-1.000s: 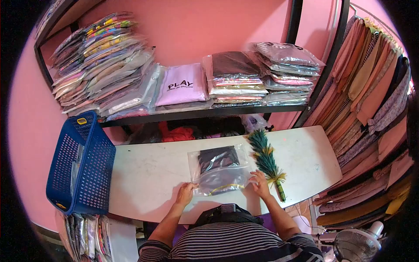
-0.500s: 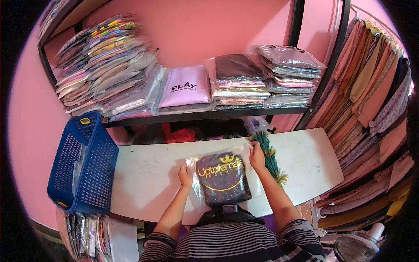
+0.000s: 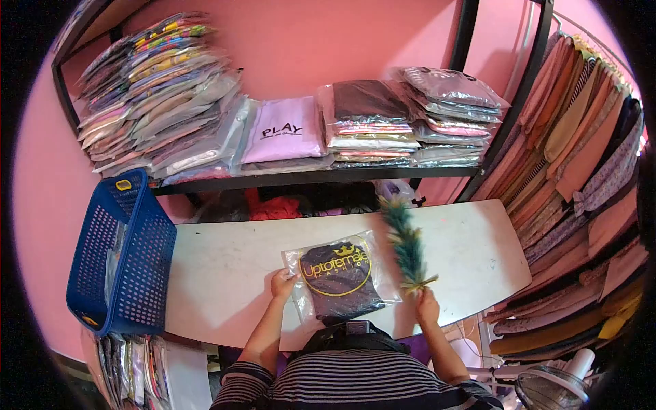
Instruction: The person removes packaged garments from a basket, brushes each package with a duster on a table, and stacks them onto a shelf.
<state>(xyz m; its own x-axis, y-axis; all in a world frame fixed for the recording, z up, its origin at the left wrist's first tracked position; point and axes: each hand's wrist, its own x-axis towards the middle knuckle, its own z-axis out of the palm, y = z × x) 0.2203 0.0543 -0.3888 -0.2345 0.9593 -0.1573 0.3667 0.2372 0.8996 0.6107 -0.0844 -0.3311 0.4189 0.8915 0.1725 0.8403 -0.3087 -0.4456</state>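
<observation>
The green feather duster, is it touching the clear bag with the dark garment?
Cannot tell. In the head view the feather duster, held in the right hand, blurs beside the bag's right edge.

A clear garment bag point(image 3: 339, 277) (gold "Uptofemale" print up) lies flat; a green feather duster point(image 3: 404, 242) stands raised beside it.

Green feather duster point(image 3: 403, 242), blue basket point(image 3: 119, 256)
</observation>
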